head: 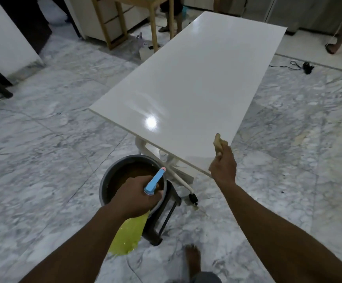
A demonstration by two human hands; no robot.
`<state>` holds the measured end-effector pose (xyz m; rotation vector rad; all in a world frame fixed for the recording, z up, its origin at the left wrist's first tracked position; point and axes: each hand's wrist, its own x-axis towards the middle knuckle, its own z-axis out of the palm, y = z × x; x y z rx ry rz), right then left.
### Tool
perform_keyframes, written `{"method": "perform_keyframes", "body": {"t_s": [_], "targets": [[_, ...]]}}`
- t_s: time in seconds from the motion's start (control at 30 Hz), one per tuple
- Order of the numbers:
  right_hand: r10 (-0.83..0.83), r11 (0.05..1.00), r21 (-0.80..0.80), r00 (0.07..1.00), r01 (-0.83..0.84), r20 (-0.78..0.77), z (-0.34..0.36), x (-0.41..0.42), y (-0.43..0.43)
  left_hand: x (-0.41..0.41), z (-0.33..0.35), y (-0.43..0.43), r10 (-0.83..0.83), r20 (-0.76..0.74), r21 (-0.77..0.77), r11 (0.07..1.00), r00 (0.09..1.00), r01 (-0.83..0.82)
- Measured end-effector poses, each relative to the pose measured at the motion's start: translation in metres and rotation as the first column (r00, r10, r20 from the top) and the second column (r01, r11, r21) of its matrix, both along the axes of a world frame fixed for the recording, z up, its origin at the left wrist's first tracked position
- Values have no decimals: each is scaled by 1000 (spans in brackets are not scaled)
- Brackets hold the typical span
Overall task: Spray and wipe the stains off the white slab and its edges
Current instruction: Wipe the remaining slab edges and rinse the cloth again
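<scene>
A glossy white slab [194, 82] lies flat on a white stand [172, 166] and stretches away from me. My right hand [224, 166] grips a tan sponge [219, 142] pressed against the slab's near right corner edge. My left hand [137, 196] holds a spray bottle [129, 231] with yellow-green liquid and a blue trigger head [154, 181], low and to the left of the slab, nozzle aimed towards the slab's near edge.
A grey bucket [112, 176] of brown water sits on a dark stool [166, 219] under my left hand. Marble floor surrounds the slab. My bare foot [192, 260] is near. A wooden table [137, 19], a black cable [302, 66] and other people's feet [333, 46] are beyond.
</scene>
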<state>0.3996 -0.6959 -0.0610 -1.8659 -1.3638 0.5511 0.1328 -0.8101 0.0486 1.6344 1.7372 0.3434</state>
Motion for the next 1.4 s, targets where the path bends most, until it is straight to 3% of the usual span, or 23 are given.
{"method": "perform_keyframes", "body": {"t_s": [0.13, 0.27, 0.33, 0.5, 0.77, 0.87, 0.93, 0.97, 1.0, 1.07, 1.1, 1.13, 1.2, 1.4], "targets": [[165, 986, -56, 969, -157, 185, -22, 29, 73, 8, -9, 12, -56, 20, -15, 998, 998, 56], [376, 915, -258, 889, -311, 263, -61, 32, 114, 5, -17, 34, -68, 17, -32, 997, 998, 68], [374, 921, -246, 864, -302, 337, -81, 21, 109, 0, -23, 49, -75, 2, -52, 996, 997, 75], [403, 906, -221, 896, -362, 185, -83, -1, 60, -6, -33, 72, -65, -39, -101, 993, 997, 60], [474, 871, -211, 871, -444, 125, -84, -32, -30, -7, -27, 82, -149, -54, -134, 981, 987, 140], [472, 865, -207, 881, -457, 32, -57, -43, -38, -16, -17, 76, -183, -52, -111, 978, 982, 176], [409, 869, -255, 905, -425, -116, -29, -60, -43, -30, -9, 66, -191, -45, -89, 978, 981, 186], [296, 876, -303, 915, -374, -275, -16, -70, -44, -38, -5, 61, -191, -43, -80, 979, 981, 187], [97, 883, -361, 870, -299, -484, -4, -83, -46, -48, 1, 55, -195, -46, -67, 979, 980, 191], [-296, 847, -477, 537, -235, -790, 16, -110, -53, -75, 14, 41, -191, -60, -38, 981, 980, 189], [-388, 831, -495, 373, -255, -843, 27, -123, -56, -89, 21, 35, -180, -61, -20, 984, 982, 179], [-403, 829, -479, 284, -288, -870, 37, -139, -59, -106, 29, 28, -164, -57, -3, 986, 985, 164], [-355, 842, -425, 252, -333, -900, 58, -168, -63, -139, 42, 16, -144, -45, 27, 989, 988, 146], [-251, 846, -355, 289, -398, -924, 131, -271, -69, -237, 86, -15, -93, -127, 87, 991, 988, 104]]}}
